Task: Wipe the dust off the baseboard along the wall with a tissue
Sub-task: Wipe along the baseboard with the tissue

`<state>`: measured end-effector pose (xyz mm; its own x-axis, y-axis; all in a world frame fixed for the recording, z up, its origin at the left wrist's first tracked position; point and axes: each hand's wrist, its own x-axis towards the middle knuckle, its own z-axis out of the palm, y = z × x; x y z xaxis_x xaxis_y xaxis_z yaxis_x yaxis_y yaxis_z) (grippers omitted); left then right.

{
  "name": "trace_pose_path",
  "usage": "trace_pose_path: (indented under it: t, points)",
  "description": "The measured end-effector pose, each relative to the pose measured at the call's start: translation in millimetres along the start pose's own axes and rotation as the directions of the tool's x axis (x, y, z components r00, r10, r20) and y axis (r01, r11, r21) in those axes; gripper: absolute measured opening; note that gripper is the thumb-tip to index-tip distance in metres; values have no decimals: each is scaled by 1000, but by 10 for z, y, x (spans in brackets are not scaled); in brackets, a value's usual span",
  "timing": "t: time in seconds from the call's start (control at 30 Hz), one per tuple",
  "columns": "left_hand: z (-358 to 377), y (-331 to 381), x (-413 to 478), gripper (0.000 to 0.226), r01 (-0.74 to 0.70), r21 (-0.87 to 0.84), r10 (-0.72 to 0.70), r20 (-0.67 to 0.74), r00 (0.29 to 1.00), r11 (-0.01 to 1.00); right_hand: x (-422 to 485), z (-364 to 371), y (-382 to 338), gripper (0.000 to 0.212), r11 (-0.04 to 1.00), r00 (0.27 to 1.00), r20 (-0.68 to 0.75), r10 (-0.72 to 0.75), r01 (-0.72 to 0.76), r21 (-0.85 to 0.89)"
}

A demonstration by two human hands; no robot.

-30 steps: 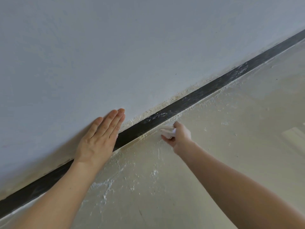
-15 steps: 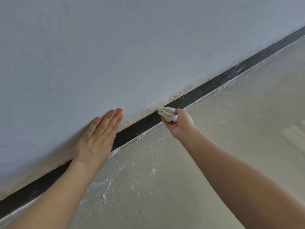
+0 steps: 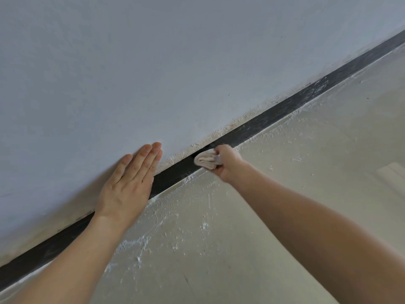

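Across and above the baseboard (image 3: 173,176), the left hand (image 3: 129,183) lies flat on the wall (image 3: 153,62), fingers straight. Farther along, the right hand (image 3: 228,163), its grip clamped on the folded tissue (image 3: 206,160), has risen from the floor (image 3: 285,194) onto the baseboard, so wiping has probably begun. Beyond it, pale streaks (image 3: 317,88) remain.

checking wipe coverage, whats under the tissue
The tissue, gripped by the right hand, presses on the baseboard. That stretch is covered, so its dust cannot be seen.

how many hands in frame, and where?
2. Left hand lies flat against the wall, its heel over the baseboard; right hand grips the folded tissue on the baseboard.
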<state>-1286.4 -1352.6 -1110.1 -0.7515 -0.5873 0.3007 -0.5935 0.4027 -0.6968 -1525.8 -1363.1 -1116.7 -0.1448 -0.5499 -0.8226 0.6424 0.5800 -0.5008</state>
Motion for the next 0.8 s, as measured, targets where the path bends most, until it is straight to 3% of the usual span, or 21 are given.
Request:
trace_pose_path:
  t: [0.1, 0.23, 0.3, 0.37, 0.47, 0.6, 0.7, 0.8]
  points:
    - [-54, 15, 24, 57, 12, -30, -12, 18, 1000, 999, 143, -246, -243, 19, 995, 991, -100, -92, 94, 21]
    - [-114, 25, 149, 59, -13, -63, 12, -7, 1000, 998, 181, -514, -249, 25, 956, 945, -296, -140, 207, 209]
    - [-148, 63, 321, 63, -69, -64, 65, -59, 996, 996, 108, -503, -88, 15, 966, 964, -248, -94, 149, 213]
    - [-185, 134, 542, 67, -132, -67, 124, -110, 986, 989, 40, -382, 141, 8, 983, 995, -99, 7, 11, 182]
    - [-224, 244, 863, 68, -202, -8, 199, -137, 970, 979, 82, -144, 374, 20, 993, 992, 70, 107, -110, 40]
    - [-219, 292, 1188, 64, -265, 25, 266, -157, 951, 964, 304, -109, 164, 18, 992, 994, 5, 108, -108, 61]
    - [-197, 269, 1319, 65, -263, 5, 262, -114, 958, 965, 529, -324, -159, 37, 999, 999, -50, -2, 4, 44]
    - [-170, 314, 1320, 63, -240, -3, 239, -65, 969, 971, 621, -605, -425, 35, 988, 989, -145, -40, 61, 141]
